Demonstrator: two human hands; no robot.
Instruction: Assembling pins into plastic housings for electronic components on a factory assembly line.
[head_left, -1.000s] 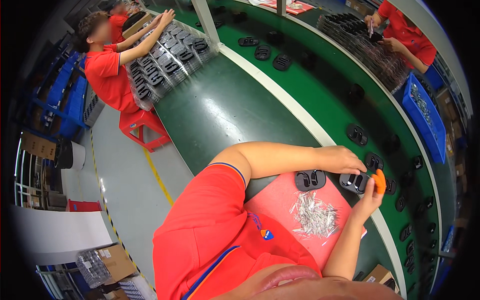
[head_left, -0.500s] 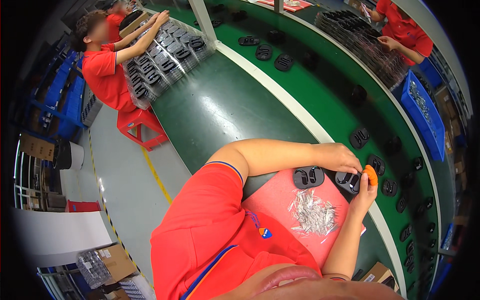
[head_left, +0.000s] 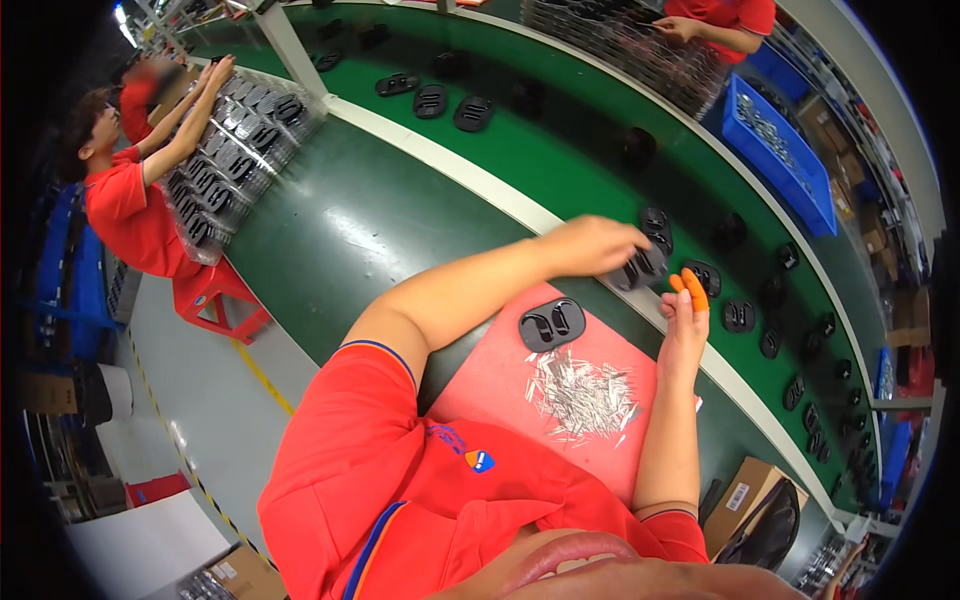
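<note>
My left hand [head_left: 597, 246] reaches across to the belt's edge and grips a dark oval plastic part [head_left: 640, 268], smeared by motion. Close to that part, my right hand [head_left: 686, 312] is raised with its fingers drawn together; orange finger cots [head_left: 692, 288] cover some fingertips. Whatever it may pinch is too small to make out. A second black oval part [head_left: 552, 325] with two raised loops lies on the pink mat [head_left: 480, 372]. Beside it on the mat is a loose heap of thin silvery pins [head_left: 582, 398].
A green conveyor belt [head_left: 560, 165] carries several black parts past a pale rail [head_left: 440, 158]. Across it stands a blue bin [head_left: 775, 150] of small pieces. At left a co-worker [head_left: 130, 205] handles stacked clear trays [head_left: 235, 160]. A cardboard box [head_left: 745, 500] is at lower right.
My left hand has carried the oval part away from my right hand, toward the belt. The right hand has let go of the part. My view has shifted to the right.
</note>
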